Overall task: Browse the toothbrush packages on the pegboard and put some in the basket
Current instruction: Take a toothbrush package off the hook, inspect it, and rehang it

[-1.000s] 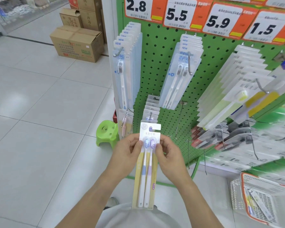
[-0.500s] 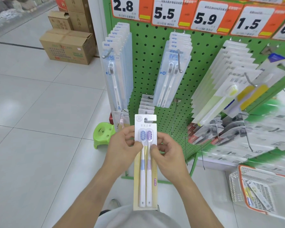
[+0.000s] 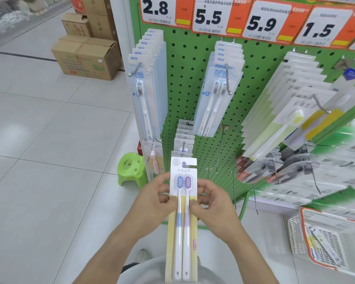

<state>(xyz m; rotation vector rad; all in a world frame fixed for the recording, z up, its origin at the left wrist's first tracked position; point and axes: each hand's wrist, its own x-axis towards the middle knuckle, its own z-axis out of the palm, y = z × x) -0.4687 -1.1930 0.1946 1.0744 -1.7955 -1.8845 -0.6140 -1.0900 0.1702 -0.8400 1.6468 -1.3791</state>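
Note:
A two-toothbrush package point(image 3: 182, 232) with a blue and a purple brush on a yellow and white card stands upright in front of me. My left hand point(image 3: 154, 199) pinches its left edge and my right hand point(image 3: 213, 206) pinches its right edge, thumbs on the front just below the brush heads. Behind it the green pegboard point(image 3: 184, 78) carries rows of hanging toothbrush packages point(image 3: 146, 89). The white basket with an orange rim point(image 3: 324, 238) sits at the lower right with a few packages inside.
A small green stool point(image 3: 131, 171) stands on the tiled floor left of the pegboard. Cardboard boxes point(image 3: 86, 56) are stacked at the back left. Bare metal hooks point(image 3: 221, 146) stick out of the board near my hands. Price tags point(image 3: 211, 15) run along the top.
The package stays held in both hands in about the same spot, a bit lower against the hanging packs. My view has shifted slightly, so the board and boxes moved in frame.

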